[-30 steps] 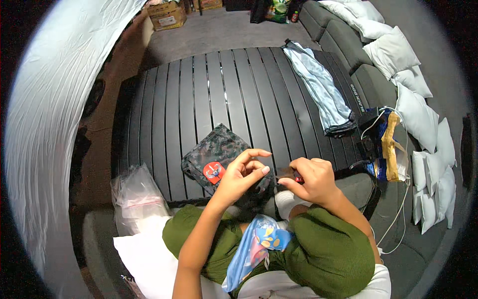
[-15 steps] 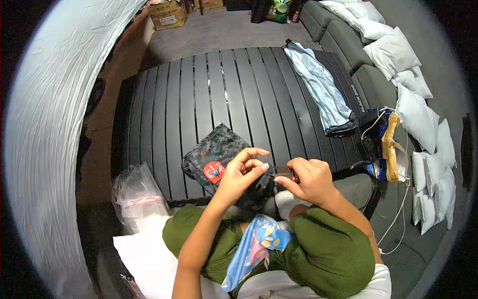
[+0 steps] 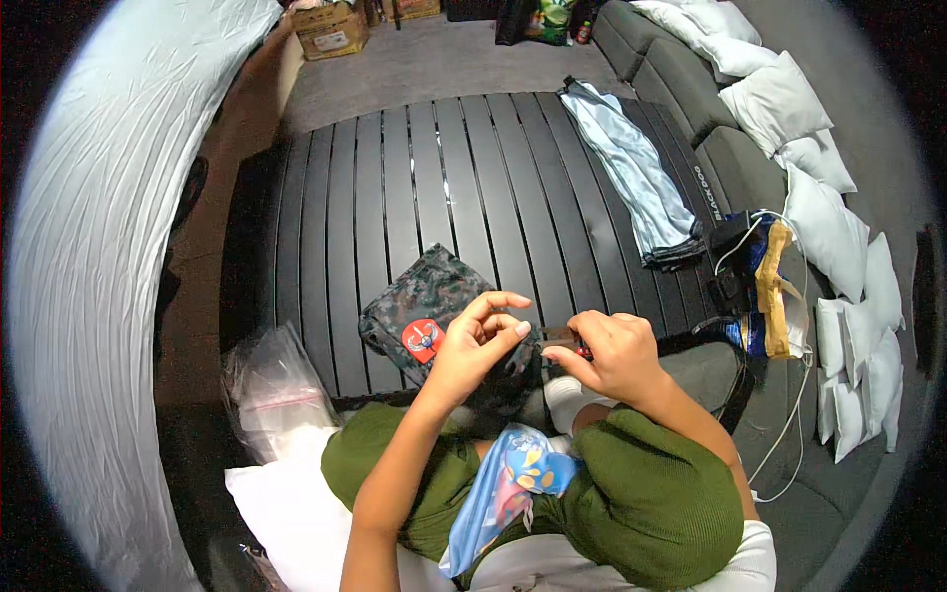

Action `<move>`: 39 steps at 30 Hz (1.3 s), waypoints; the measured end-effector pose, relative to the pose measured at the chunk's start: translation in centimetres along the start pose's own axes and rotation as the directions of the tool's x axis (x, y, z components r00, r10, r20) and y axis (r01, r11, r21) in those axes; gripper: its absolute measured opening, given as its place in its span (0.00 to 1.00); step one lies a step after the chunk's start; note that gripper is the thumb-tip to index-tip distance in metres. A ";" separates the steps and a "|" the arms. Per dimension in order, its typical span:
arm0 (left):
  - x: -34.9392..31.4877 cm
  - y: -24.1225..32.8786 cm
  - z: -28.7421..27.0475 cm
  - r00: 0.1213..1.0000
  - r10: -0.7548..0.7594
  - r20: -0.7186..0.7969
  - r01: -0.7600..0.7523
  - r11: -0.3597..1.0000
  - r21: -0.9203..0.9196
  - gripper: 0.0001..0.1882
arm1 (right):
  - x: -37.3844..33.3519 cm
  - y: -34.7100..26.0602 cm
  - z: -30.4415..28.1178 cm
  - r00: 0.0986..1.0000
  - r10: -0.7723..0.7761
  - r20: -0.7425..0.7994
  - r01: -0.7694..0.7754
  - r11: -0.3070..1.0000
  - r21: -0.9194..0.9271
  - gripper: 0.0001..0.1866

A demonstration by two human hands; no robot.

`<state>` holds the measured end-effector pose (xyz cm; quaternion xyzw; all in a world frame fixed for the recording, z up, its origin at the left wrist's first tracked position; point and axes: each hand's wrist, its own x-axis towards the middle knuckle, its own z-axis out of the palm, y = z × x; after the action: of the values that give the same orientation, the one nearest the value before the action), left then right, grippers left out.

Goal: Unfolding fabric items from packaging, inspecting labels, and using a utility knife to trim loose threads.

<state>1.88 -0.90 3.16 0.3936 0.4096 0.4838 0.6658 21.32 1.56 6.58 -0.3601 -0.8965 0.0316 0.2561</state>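
A camouflage cloth pouch (image 3: 434,281) with a round red patch lies at the near edge of the black slatted table (image 3: 395,178). My left hand (image 3: 473,345) is over its right side, thumb and middle finger pinched together and the index finger curved above. What that pinch holds is too small to make out. To the right, my right hand (image 3: 621,355) grips a small flat brownish object (image 3: 560,335) with a red bit by the fingers, its end pointing at my left fingertips. Dark cloth or cord hangs between the hands.
A light blue folded cloth (image 3: 631,173) lies at the table's far right. Clear plastic bags (image 3: 281,385) sit at the left, a blue patterned cloth (image 3: 513,483) on my lap. White cushions (image 3: 779,104) line the grey sofa; a white cable (image 3: 801,424) runs down beside a yellow-and-blue bag (image 3: 774,286).
Both hands stay almost in place, and the pouch has not moved. The pale curtain at the left has shifted slightly.
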 end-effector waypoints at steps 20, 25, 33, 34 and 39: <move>0.0 -0.6 0.2 1.000 0.012 0.021 -0.012 1.000 -0.007 0.14 | -0.1 -0.1 0.3 0.999 -0.028 0.021 0.029 1.000 -0.005 0.19; 0.0 -0.5 0.2 1.000 -0.010 0.012 0.010 1.000 -0.013 0.14 | -0.3 0.2 0.6 0.998 -0.045 0.031 0.046 0.999 -0.019 0.19; -0.1 0.4 0.3 0.999 -0.043 0.024 0.044 0.997 -0.056 0.14 | -0.2 0.2 0.1 0.998 0.053 -0.035 -0.049 0.994 0.103 0.16; 0.0 0.3 0.2 0.999 -0.030 0.013 0.031 0.999 -0.042 0.14 | -0.2 0.2 0.1 0.998 0.052 -0.035 -0.048 0.994 0.103 0.16; 0.0 0.2 0.0 1.000 0.010 -0.005 -0.010 1.000 -0.026 0.14 | -0.2 0.2 -0.1 0.997 0.072 -0.013 -0.070 0.991 0.115 0.16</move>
<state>1.85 -0.91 3.34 0.3856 0.4029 0.4933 0.6676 21.62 1.54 6.58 -0.3765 -0.8777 0.0890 0.2829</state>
